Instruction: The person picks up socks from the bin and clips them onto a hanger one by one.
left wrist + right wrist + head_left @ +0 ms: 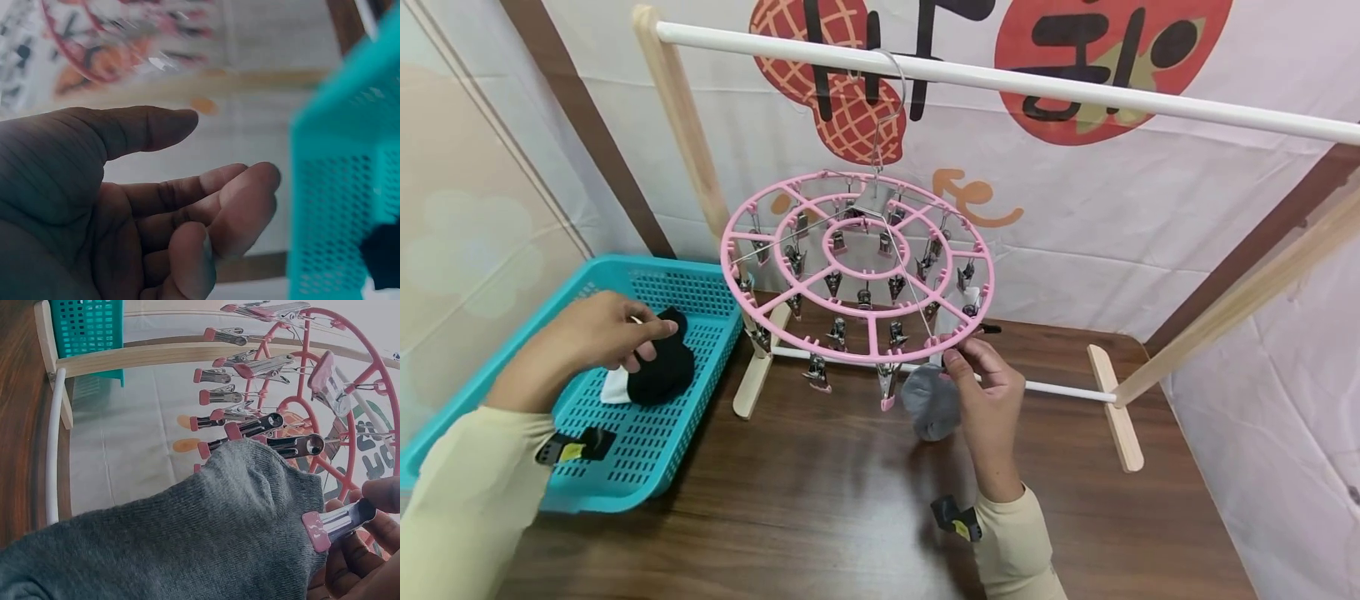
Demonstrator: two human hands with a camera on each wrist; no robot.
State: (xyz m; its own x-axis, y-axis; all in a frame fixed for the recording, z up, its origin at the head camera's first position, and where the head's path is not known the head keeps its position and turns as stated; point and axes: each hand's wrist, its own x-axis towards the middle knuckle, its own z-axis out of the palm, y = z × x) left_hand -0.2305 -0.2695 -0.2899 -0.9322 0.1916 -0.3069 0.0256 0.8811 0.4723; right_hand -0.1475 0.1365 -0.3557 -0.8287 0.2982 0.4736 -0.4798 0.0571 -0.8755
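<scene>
"Under the near right of the ring (873, 335), what's hanging?"

"A gray sock (929, 404), its cuff up by the rim. The right hand (991, 387) is there, pinching a clip (344, 522) between thumb and fingers. The clip's pink tip lies at the cuff; how firmly it bites the cloth, I can't tell."

"And the left hand (598, 333)?"

"Over on the left, above the basket (658, 281). Its fingers are loosely bent, the thumb apart from them, and it grasps nothing."

"Something dark below it?"

"Black cloth (664, 371), lying in the basket, with a white piece (616, 387) showing just beside it, on the left."

"What holds the ring up?"

"A metal hook (902, 83) over the white rail (1075, 86). A wooden stand (688, 133) carries that rail, its feet on the brown table (820, 517). More clips (837, 332) dangle all round the ring."

"And behind?"

"A pale sheet (1075, 217) with red and orange prints, on the far side."
</scene>
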